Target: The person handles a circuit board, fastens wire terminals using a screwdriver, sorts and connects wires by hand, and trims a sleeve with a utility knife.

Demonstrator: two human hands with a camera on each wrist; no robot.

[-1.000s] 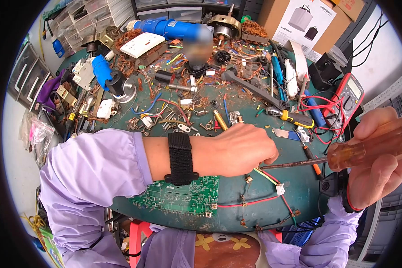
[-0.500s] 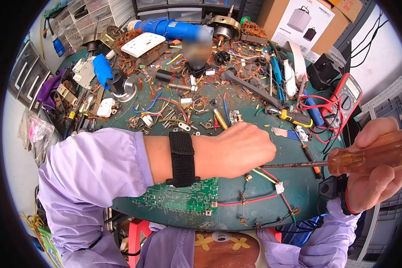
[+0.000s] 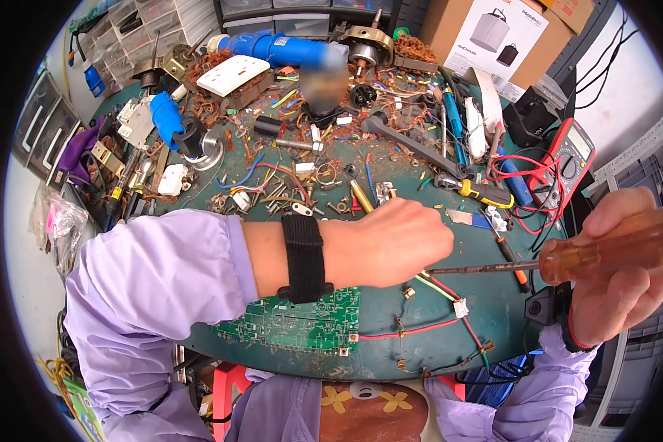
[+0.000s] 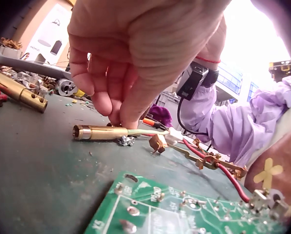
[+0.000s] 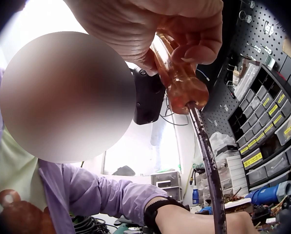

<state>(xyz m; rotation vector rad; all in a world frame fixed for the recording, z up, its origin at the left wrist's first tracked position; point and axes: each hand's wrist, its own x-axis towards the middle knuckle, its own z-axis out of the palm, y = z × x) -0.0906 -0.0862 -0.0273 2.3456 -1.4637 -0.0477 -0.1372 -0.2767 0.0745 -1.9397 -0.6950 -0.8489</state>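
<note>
My right hand grips the amber handle of a long screwdriver, whose rusty shaft slants left. Its tip disappears under my left hand; there the thumb and fingertips come together in a pinch, and what lies between them is mostly hidden. Close in front of those fingertips, in the left wrist view, a slotted brass pin lies on the table with a green-yellow wire at its rear end. A small silvery crumpled piece lies under that joint. The wire runs to a white connector.
A green circuit board lies by my left forearm, joined to a red wire with brass clips. Screws, wire scraps and tools crowd the back. A yellow-black-handled tool, an orange-black-handled tool and a red multimeter are at right.
My left knuckles have rolled forward slightly, hiding the fingertip that showed earlier. The right hand and screwdriver have shifted only a little, with the grip kept.
</note>
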